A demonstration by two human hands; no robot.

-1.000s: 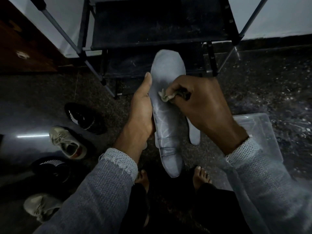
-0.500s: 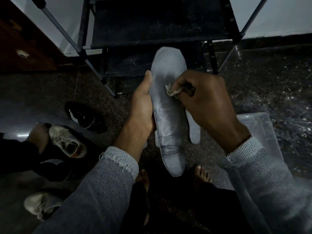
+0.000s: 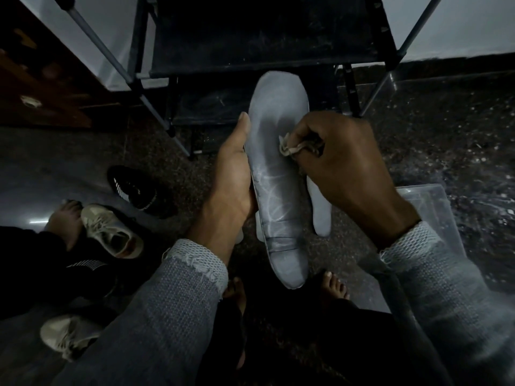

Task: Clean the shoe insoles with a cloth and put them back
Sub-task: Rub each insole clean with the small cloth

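Observation:
A long grey insole [image 3: 278, 168] stands nearly upright in mid-air at the centre of the head view. My left hand [image 3: 234, 174] holds it from the left, thumb along its edge, fingers hidden behind it. My right hand [image 3: 340, 162] grips a small crumpled pale cloth [image 3: 291, 147] and presses it against the insole's upper half. A second grey insole [image 3: 320, 213] lies on the floor behind, partly hidden by my right hand.
A black shoe rack [image 3: 250, 51] stands straight ahead. A clear plastic box [image 3: 434, 213] sits at the right. Beige sneakers [image 3: 111, 232] [image 3: 67, 335] and black shoes [image 3: 133, 190] lie on the floor at the left, beside another person's bare foot [image 3: 65, 218].
My right hand has rubbed the cloth upward along the insole, which was raised slightly. Another person's foot and dark trouser leg have come in at the left by the beige sneaker.

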